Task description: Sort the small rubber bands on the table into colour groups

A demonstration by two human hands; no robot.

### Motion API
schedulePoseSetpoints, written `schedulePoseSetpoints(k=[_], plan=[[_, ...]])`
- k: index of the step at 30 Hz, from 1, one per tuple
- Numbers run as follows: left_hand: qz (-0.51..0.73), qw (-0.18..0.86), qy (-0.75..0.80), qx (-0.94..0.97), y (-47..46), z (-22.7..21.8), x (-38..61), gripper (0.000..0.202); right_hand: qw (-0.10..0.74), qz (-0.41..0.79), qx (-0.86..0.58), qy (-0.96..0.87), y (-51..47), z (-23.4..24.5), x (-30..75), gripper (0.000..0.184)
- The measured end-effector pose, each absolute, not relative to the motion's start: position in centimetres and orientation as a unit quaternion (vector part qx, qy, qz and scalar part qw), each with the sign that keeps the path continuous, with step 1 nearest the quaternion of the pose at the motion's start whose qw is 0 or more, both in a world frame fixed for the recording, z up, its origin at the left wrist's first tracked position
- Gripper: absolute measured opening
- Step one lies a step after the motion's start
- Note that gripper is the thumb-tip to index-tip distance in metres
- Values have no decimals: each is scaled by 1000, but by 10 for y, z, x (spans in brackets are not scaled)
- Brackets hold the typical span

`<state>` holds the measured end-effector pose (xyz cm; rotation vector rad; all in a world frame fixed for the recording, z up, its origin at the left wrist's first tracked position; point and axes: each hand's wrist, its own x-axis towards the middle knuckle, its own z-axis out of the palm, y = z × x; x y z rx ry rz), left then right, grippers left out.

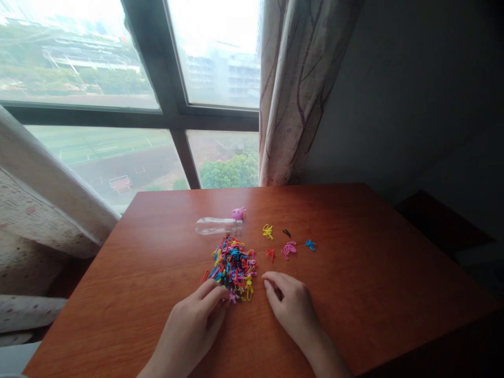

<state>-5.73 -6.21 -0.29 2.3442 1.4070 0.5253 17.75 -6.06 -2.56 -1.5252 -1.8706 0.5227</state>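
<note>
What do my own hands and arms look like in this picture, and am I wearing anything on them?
Your left hand and right hand are bare, with no gloves, and no rings, watch or bracelet to be seen. No sleeves show on the visible part of your forearms. No markings stand out.

A bottle (pixel 216 227) lies behind the band pile (pixel 234 262); small clusters (pixel 289 250) right.
</note>
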Motion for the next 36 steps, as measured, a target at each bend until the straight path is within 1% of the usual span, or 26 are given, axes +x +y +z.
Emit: schedulePoseSetpoints(k=[5, 8, 12, 15, 20, 30, 36], plan=[[182, 169, 490, 836, -63, -2, -51, 20, 323, 199, -583, -718, -61, -25, 177, 22], [158, 135, 487, 848, -66, 0, -38, 21, 319, 201, -583, -720, -61, -25, 177, 22], [119, 84, 501, 853, -69, 2, -16, 13, 316, 201, -581, -723, -60, -24, 177, 22], [118, 67, 515, 846, -68, 0, -6, 12, 315, 199, -579, -725, -59, -25, 177, 22], [127, 56, 515, 846, -68, -5, -8, 20, 318, 196, -575, -728, -59, -25, 177, 22], [149, 46, 521, 839, -62, 5, -27, 19, 309, 201, -580, -726, -60, -21, 177, 20], [144, 73, 506, 848, -63, 8, -26, 20, 306, 204, -580, -727, -60, -21, 177, 20]])
